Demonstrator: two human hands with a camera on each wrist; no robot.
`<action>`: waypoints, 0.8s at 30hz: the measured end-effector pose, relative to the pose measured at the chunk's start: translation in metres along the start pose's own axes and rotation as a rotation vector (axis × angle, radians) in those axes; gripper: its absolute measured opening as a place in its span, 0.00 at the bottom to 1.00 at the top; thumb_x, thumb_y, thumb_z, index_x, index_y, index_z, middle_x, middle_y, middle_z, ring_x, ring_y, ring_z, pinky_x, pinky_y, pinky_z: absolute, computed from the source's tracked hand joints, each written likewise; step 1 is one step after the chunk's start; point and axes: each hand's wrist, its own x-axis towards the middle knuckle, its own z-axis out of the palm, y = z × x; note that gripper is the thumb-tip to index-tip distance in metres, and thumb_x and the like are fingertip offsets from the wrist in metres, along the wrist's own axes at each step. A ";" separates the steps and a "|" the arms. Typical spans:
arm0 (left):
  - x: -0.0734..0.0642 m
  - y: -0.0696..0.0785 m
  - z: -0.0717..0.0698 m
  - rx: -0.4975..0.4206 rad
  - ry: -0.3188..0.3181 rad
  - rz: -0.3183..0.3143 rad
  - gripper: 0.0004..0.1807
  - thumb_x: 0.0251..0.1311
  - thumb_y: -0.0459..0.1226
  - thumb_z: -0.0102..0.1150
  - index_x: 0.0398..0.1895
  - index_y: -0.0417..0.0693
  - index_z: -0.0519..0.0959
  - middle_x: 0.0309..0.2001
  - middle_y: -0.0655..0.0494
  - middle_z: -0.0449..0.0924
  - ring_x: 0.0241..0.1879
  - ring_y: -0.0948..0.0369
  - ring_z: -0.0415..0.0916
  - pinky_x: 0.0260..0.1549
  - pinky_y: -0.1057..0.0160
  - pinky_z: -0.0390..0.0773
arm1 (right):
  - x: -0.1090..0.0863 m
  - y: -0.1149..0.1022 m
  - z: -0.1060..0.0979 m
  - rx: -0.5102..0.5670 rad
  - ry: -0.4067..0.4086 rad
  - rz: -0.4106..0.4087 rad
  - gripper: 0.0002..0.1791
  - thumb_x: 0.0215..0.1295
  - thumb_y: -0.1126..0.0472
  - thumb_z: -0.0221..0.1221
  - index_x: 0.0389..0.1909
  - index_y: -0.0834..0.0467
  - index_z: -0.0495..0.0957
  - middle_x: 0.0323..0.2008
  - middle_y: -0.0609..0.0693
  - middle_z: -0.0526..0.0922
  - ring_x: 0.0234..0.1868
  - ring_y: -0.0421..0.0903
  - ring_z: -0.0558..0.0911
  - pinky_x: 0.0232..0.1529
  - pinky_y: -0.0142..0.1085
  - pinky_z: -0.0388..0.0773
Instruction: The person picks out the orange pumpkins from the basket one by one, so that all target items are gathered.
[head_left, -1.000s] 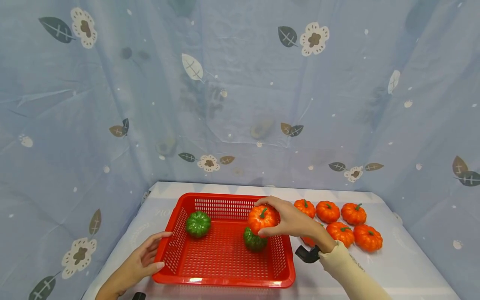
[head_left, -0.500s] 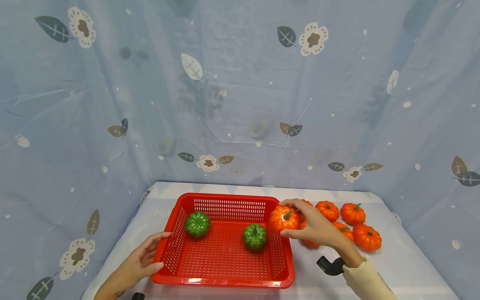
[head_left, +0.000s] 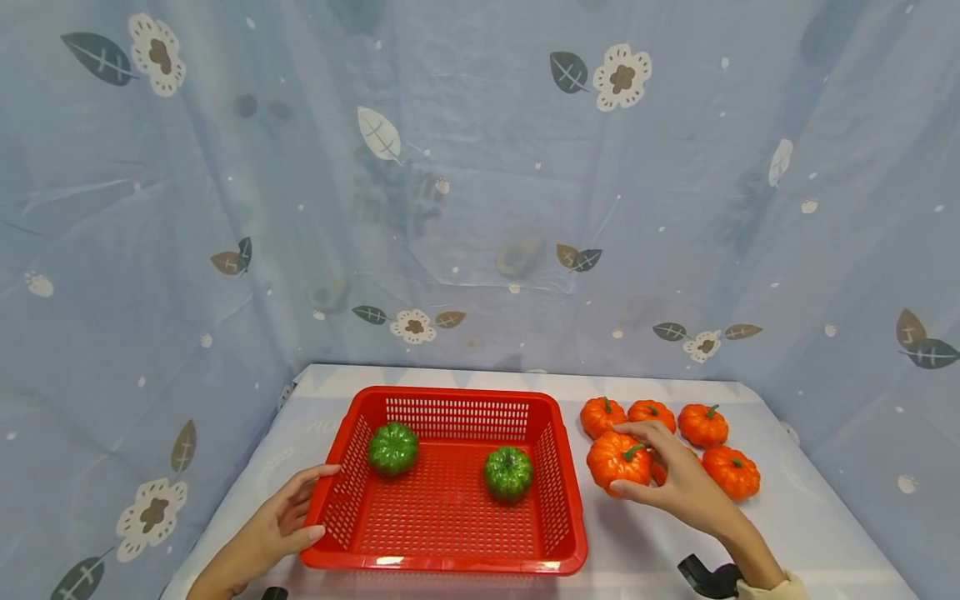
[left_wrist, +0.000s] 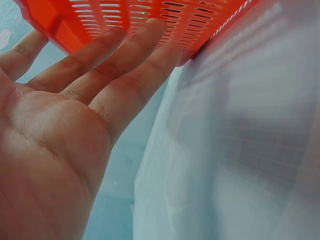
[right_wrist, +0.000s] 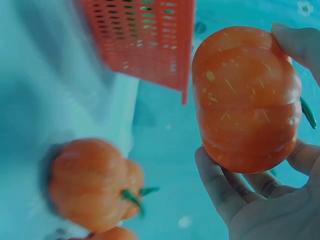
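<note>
In the head view my right hand (head_left: pixel 678 483) holds a small orange pumpkin (head_left: pixel 618 461) with a green stem, between thumb and fingers. The right wrist view shows this pumpkin (right_wrist: pixel 247 100) raised off the table, to the side of the basket. My left hand (head_left: pixel 270 525) is at the left side of a red plastic basket (head_left: pixel 457 564). Its fingers lie fairly straight against the slotted wall, seen in the left wrist view, and the thumb touches near the rim. Two green pumpkins, one at the left (head_left: pixel 393 448) and one at the right (head_left: pixel 507 473), sit inside the basket.
Several more orange pumpkins (head_left: pixel 703 426) lie on the white-covered table (head_left: pixel 810 533) right of the basket; my right hand partly hides some. A blue patterned curtain (head_left: pixel 480 208) stands behind and around the table.
My right hand has carried the orange pumpkin from above the basket's right part rightward and toward me, past the rim. The right green pumpkin is now fully uncovered. My left hand stays put.
</note>
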 end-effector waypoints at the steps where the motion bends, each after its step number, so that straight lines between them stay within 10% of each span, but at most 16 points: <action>1: 0.000 0.000 0.000 -0.001 0.001 -0.001 0.38 0.67 0.32 0.62 0.78 0.49 0.59 0.73 0.31 0.59 0.60 0.60 0.76 0.52 0.60 0.82 | -0.004 0.003 0.000 -0.001 0.008 0.006 0.38 0.55 0.44 0.76 0.66 0.44 0.73 0.62 0.43 0.74 0.55 0.45 0.78 0.53 0.37 0.80; 24: -0.001 0.000 0.000 -0.006 0.001 0.006 0.37 0.68 0.32 0.62 0.78 0.49 0.59 0.73 0.31 0.59 0.60 0.60 0.76 0.52 0.59 0.82 | -0.059 0.068 0.023 0.062 0.013 0.288 0.38 0.55 0.48 0.77 0.66 0.52 0.74 0.62 0.53 0.74 0.56 0.36 0.75 0.53 0.30 0.79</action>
